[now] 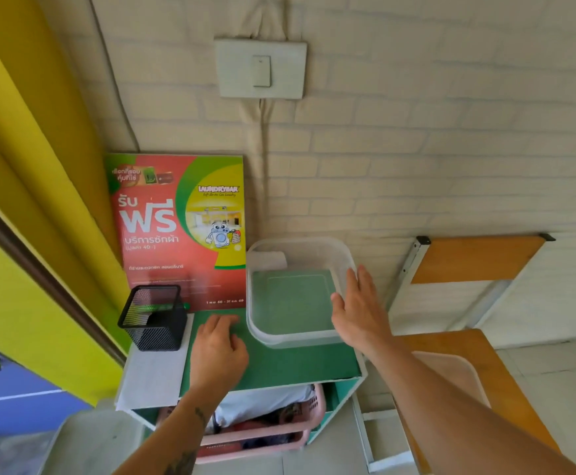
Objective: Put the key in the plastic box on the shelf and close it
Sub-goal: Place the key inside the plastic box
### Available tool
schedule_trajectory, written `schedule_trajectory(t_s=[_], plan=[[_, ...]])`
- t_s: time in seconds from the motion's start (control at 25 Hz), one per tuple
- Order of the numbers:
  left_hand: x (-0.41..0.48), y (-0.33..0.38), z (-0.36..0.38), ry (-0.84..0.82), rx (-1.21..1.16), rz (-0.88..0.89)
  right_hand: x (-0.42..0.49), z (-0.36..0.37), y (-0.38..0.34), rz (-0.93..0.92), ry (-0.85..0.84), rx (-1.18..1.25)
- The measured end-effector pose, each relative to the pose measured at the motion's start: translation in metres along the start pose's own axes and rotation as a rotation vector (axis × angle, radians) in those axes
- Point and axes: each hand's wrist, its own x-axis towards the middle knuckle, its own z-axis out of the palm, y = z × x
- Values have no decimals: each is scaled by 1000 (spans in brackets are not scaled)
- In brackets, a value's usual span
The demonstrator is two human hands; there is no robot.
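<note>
**Open box on the shelf, both hands over the top**

On top of the green shelf, over at the back right corner against the brick-pattern wall, sits the clear plastic box. It's got no lid on and you can see straight through the bottom to the green surface. Looks empty to me, apart from something whitish showing at its back left corner that I can't make out. No lid spotted anywhere either.

The right hand is flat and spread, fingers loose and not gripping anything, palm right up against the box's right wall. Touching or just beside it, hard to say.

The left hand is resting knuckles-up on the shelf top just left of the box's front corner, fingers curled under. Can't tell if it's got anything in there. The key isn't visible anywhere, so it may be tucked under that hand, but honestly I can't see it.

Other stuff: a black mesh pen cup stands on a white sheet at the shelf's left side, and a red and green laundry poster leans on the wall behind it. Under the shelf top there's a pink basket with clothes in it. A light switch is on the wall above.
</note>
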Motion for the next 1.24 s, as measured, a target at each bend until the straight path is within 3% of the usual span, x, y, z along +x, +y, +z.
schedule_trajectory(t_s=[0.16, 0.44, 0.76, 1.12, 1.24], plan=[[6, -7, -6, -103, -2, 79, 3, 5, 1, -24, 12, -80], [3, -28, -4, -169, 152, 366, 2, 6, 2, -29, 21, -99], [8, -28, 1, -44, 99, 284, -2, 3, 0, -23, 36, -65], [32, 14, -27, 259, -280, 85, 0, 4, 0, -35, 41, -78], [49, 50, -40, 285, -398, 48, 0, 4, -1, -33, 41, -68]])
